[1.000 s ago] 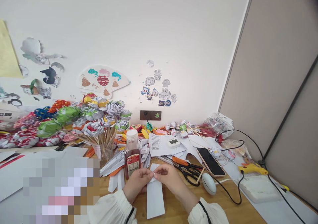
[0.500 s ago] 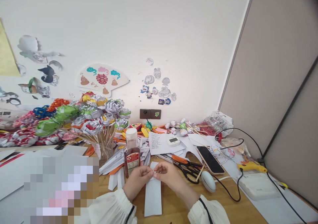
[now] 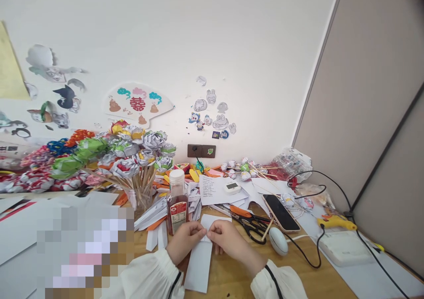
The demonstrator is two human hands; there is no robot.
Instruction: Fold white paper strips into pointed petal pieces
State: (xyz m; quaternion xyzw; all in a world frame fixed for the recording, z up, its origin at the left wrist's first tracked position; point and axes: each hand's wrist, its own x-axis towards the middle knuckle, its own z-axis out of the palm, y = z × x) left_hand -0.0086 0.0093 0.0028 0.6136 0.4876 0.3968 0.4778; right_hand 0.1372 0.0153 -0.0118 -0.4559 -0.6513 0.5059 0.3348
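Observation:
Between my two hands lies a long white strip of paper (image 3: 198,268), with its lower end toward me and its far end showing behind my fingers. My left hand (image 3: 187,239) pinches the strip near its middle with thumb and forefinger. Right beside it, my right hand (image 3: 223,239) pinches the same spot, fingertips almost touching the left ones; its lower fingers curl below. A bottle of dark reddish liquid (image 3: 178,208) with a white cap stands just behind my left hand. Black-handled scissors (image 3: 253,228) lie to the right of my right hand.
Paper flowers on sticks (image 3: 127,166) fill a clear holder at left. Folded paper pieces cover the back. A phone (image 3: 281,213), a computer mouse (image 3: 278,241), cables and a yellow glue gun (image 3: 338,223) lie at right. A white timer (image 3: 232,187) sits on a written sheet.
The strip has turned, its near end swinging left and its far end spreading out to the right behind my fingers. Both hands stay pinched on it at nearly the same place.

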